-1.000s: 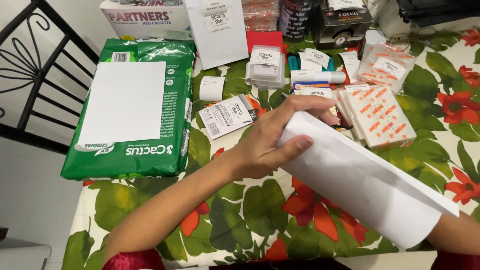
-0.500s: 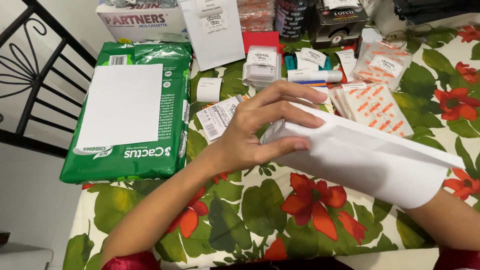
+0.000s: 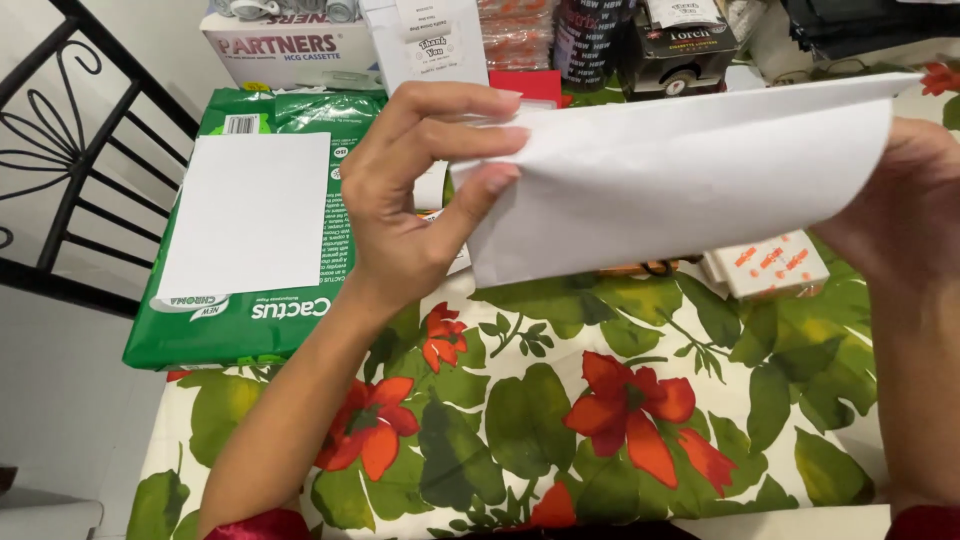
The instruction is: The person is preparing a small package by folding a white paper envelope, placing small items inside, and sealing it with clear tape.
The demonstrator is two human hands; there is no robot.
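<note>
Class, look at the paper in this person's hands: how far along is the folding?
Done: the white sheet is already doubled over into a long shape. In hand: the left hand pinches one end and the right hand supports the other, above the floral tablecloth. Left: no finished form shows.

The left hand [image 3: 420,200] is raised above the table, forearm running up from the near edge, wrist bent, thumb and fingers pinched together. The right hand [image 3: 900,210] is lifted at the right edge of view, its fingers hidden, its forearm dropping toward the near right corner.
</note>
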